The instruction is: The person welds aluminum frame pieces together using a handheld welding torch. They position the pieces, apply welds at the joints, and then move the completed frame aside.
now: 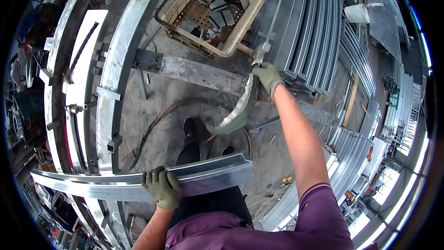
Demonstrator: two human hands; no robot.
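Observation:
A long silvery metal channel [217, 176] lies across my lap from the left, its left part over the bent rails. My left hand [162, 186], in a grey-green work glove, is closed over the channel's edge near its middle. Out ahead to the right, my gloved right hand [267, 76] grips a tool with a pale metal head [262, 52]. A green-and-white curved length [238, 111], hose-like or sleeve-like, hangs from that hand toward the floor. It is partly blurred, and the tool's exact kind cannot be made out.
A cream plastic crate [166, 27] with several small metal pieces stands ahead. Long metal profiles [319, 32] are stacked at the far right. Metal rails [111, 106] run along the left. An orange-and-dark hose [155, 122] loops over the floor around my feet.

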